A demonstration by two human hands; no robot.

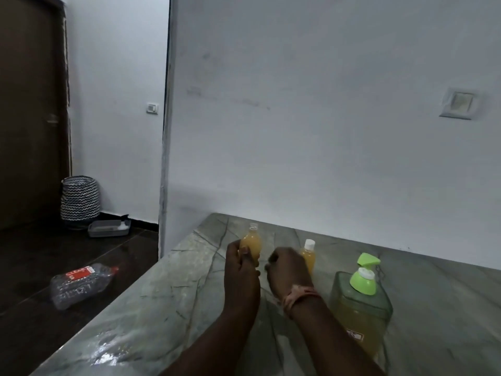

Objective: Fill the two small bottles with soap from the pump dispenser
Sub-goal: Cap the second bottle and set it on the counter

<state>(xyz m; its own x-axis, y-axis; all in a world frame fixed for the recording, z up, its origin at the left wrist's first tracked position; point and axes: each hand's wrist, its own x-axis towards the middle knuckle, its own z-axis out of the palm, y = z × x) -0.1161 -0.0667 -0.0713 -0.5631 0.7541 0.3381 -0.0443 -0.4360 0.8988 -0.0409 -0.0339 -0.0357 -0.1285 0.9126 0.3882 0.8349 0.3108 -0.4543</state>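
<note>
Soap fills the uncapped small bottle (252, 244), held upright in the left grip (242, 270) above the counter (168, 308) near its far left corner. Just beside it, the right grip (288, 270) is curled, contents hidden. Behind stands the capped bottle (309, 256); the pump dispenser (362, 308) is nearer, label unreadable.

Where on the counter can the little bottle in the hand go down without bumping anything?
Bare counter lies left of the left hand, toward the edge. Another bare patch is right of the pump dispenser. It's crowded between the capped bottle and dispenser.
</note>
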